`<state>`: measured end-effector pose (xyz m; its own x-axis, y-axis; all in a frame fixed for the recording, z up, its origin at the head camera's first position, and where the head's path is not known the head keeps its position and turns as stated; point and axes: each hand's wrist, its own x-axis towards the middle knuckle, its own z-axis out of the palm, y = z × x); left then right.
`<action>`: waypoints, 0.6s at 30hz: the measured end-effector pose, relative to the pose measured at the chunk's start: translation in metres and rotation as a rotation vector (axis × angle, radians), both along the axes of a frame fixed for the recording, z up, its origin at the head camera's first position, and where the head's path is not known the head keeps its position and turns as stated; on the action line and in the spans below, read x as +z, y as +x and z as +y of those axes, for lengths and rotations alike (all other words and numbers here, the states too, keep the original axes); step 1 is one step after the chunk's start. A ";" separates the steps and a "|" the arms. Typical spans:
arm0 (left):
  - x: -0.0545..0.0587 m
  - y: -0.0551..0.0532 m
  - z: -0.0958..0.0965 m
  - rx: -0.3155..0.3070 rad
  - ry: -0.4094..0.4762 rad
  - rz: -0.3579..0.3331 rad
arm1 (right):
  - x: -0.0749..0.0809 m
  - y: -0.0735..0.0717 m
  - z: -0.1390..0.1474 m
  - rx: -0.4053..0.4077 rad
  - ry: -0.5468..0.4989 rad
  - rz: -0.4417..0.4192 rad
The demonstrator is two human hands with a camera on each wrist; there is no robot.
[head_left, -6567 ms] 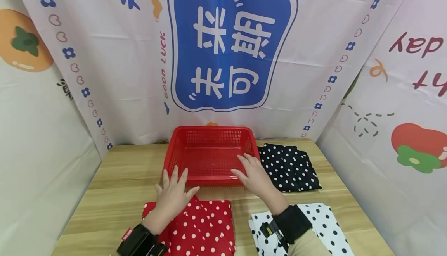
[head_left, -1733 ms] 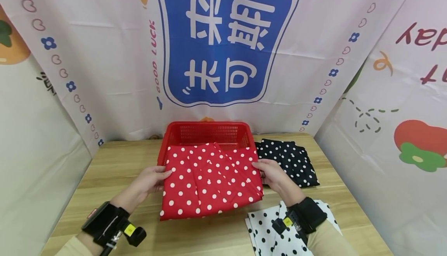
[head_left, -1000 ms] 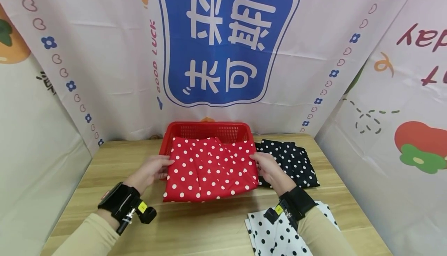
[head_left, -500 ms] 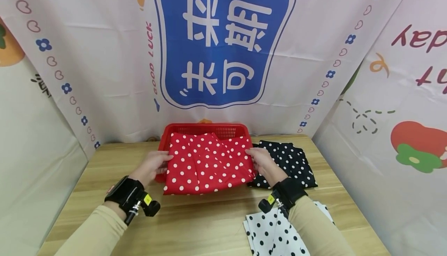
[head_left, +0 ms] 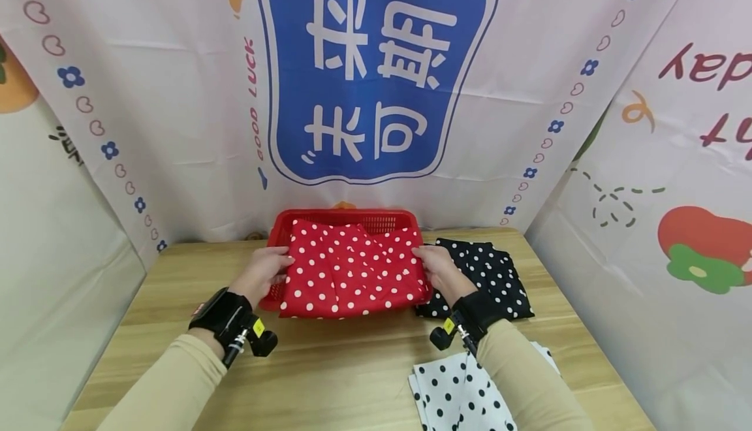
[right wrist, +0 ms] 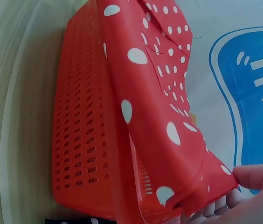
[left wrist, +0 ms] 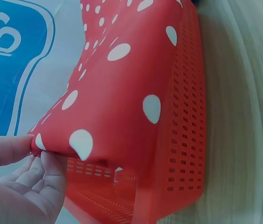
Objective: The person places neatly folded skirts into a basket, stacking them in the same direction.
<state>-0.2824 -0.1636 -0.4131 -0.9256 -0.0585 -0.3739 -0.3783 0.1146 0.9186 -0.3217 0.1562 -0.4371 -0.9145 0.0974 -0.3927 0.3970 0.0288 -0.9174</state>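
Note:
A folded red cloth with white dots (head_left: 352, 271) spans the red plastic basket (head_left: 343, 214) in the head view, covering most of its opening and front wall. My left hand (head_left: 263, 273) pinches the cloth's left edge between thumb and fingers. On the other side my right hand (head_left: 440, 270) pinches the right edge the same way. Both wrist views show the cloth (left wrist: 117, 88) draped over the basket's near rim, its perforated wall (right wrist: 82, 121) below. The basket's inside is mostly hidden under the cloth.
A folded black cloth with white dots (head_left: 496, 281) lies right of the basket. Nearer the front right lies a white cloth with black dots (head_left: 458, 388), partly under my right forearm. A printed curtain (head_left: 205, 124) hangs behind the wooden table (head_left: 329, 379).
Both hands first reached toward the basket, with the red cloth lying in front of it. Since then they have gripped the cloth and carried it forward over the basket, lowering slightly.

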 end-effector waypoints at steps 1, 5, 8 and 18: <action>0.000 -0.001 0.002 0.007 0.001 0.000 | 0.000 -0.001 0.000 0.001 -0.006 0.002; 0.000 -0.007 0.008 0.046 0.017 0.003 | 0.000 -0.004 0.001 -0.010 -0.024 0.009; -0.001 -0.012 0.012 0.056 0.020 0.015 | 0.000 -0.005 0.001 -0.025 -0.026 0.007; -0.002 -0.024 0.014 0.074 0.021 0.079 | 0.000 -0.014 -0.006 -0.066 -0.076 0.023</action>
<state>-0.3068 -0.1494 -0.4150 -0.9458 -0.1210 -0.3013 -0.3109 0.0698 0.9479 -0.3355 0.1497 -0.4368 -0.9160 0.1281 -0.3801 0.3745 -0.0666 -0.9248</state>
